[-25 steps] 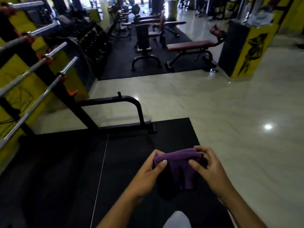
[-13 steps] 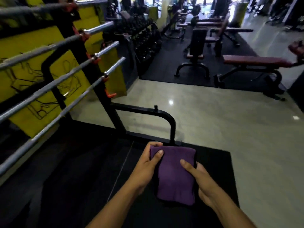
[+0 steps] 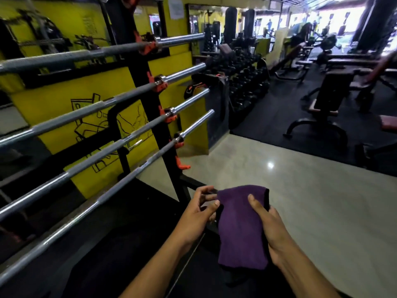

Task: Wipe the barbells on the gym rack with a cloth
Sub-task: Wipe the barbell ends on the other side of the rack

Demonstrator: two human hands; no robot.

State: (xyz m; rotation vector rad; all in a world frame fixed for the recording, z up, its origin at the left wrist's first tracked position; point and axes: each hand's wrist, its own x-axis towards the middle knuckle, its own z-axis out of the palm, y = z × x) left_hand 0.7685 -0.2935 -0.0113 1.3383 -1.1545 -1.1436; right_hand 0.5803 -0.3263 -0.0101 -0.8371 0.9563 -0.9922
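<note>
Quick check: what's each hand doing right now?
Left hand: thumb pinches the purple cloth edge.
Right hand: holds the cloth, thumb on top.

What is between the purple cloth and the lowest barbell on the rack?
In the head view, only the left hand and dark floor mat lie between purple cloth and lowest barbell.
</note>
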